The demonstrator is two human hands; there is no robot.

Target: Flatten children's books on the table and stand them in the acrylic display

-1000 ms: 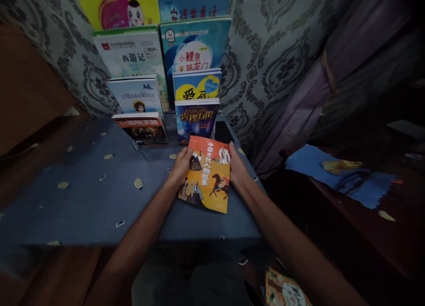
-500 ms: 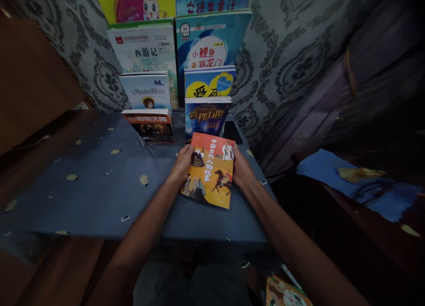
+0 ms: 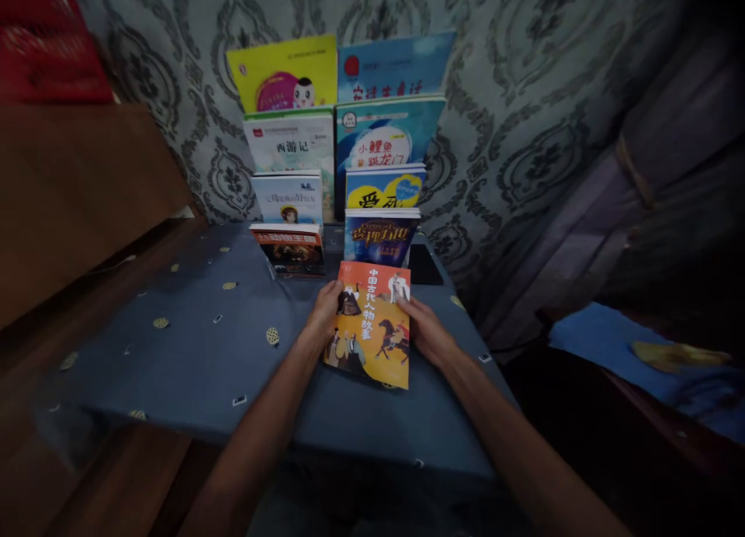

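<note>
Between my two hands is a thin book (image 3: 372,331) with an orange and yellow cover, white Chinese characters and drawn figures, one on a black horse. My left hand (image 3: 327,308) grips its left edge near the top. On the opposite edge, my right hand (image 3: 427,331) holds it with the thumb over the cover; the fingers behind are hidden. Just beyond the book's top edge stands a dark blue book (image 3: 381,238), at the front of the right stack on a tiered display. The left stack has a book with a lion on its cover (image 3: 294,250) in front.
Behind these, more books rise in tiers, including a yellow one (image 3: 282,67) and a blue one (image 3: 396,60), against patterned wallpaper. A dark flat object (image 3: 426,265) lies right of the display. The table (image 3: 192,351) wears a blue-grey cloth. Blue fabric (image 3: 605,339) lies at right.
My view has tilted up, so the whole display shows. The right hand's thumb has come further onto the cover. Both hands still hold the orange book.
</note>
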